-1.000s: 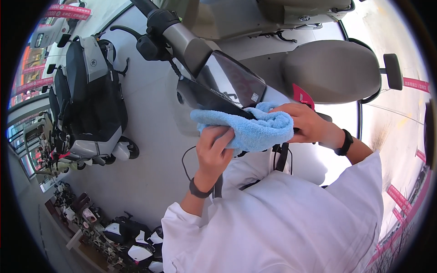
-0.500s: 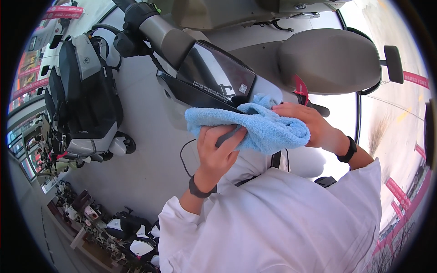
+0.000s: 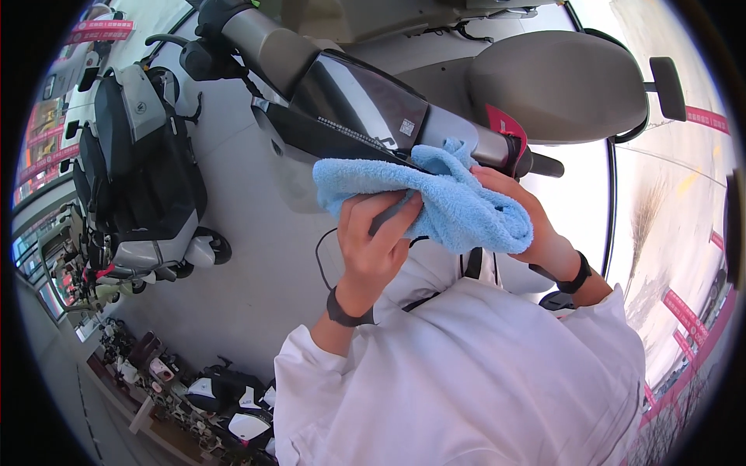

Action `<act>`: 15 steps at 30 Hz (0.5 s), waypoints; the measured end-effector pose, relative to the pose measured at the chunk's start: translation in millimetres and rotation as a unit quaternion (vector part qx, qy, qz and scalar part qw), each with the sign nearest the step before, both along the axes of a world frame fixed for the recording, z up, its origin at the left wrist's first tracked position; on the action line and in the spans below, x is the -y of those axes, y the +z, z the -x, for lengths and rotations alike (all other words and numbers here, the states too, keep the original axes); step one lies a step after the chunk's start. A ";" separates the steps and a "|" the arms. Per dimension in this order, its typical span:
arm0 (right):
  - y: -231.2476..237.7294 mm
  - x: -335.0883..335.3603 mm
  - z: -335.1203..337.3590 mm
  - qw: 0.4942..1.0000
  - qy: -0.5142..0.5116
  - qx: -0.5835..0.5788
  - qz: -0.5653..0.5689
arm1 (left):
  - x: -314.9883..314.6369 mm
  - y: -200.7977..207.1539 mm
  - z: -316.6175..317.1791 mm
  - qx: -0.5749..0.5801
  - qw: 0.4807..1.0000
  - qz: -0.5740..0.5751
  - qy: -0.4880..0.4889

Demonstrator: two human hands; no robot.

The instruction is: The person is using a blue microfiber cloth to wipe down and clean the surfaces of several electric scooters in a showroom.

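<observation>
Just beside a scooter's dashboard (image 3: pixel 365 101), the left hand (image 3: pixel 370 241) pinches a blue cloth (image 3: pixel 447 203), seemingly keeping its loose folds bunched, while the right hand (image 3: pixel 542 227) sits partly behind it, grip impossible to tell.

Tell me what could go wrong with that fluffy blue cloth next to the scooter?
Maybe three little things. The blue cloth is bunched against the dark front panel, so a fold might snag on its edge. The glossy dark screen is close by, and it could get scratched if any grit were in the cloth. The red tag sits near the cloth too, so it might get bumped or tugged.
</observation>
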State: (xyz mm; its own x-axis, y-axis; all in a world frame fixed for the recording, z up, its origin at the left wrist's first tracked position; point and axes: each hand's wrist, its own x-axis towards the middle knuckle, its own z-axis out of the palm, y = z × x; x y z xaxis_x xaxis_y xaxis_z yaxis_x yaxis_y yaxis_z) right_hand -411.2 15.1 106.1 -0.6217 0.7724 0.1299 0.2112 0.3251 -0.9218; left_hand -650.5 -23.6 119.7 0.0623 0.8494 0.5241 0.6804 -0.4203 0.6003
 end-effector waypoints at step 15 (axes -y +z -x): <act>-21.4 42.8 157.3 0.886 -0.301 0.194 -0.294 | -28.2 -50.7 94.9 0.069 0.994 -0.085 -0.004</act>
State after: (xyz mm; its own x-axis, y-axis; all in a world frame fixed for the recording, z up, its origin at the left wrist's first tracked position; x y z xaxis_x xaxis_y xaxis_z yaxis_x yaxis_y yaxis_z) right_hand -568.5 -27.7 84.7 -0.2052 0.8487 0.4875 0.7736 0.4457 -0.4504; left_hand -745.4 4.6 69.0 -0.0129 0.7476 0.6641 0.5931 -0.5289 0.6070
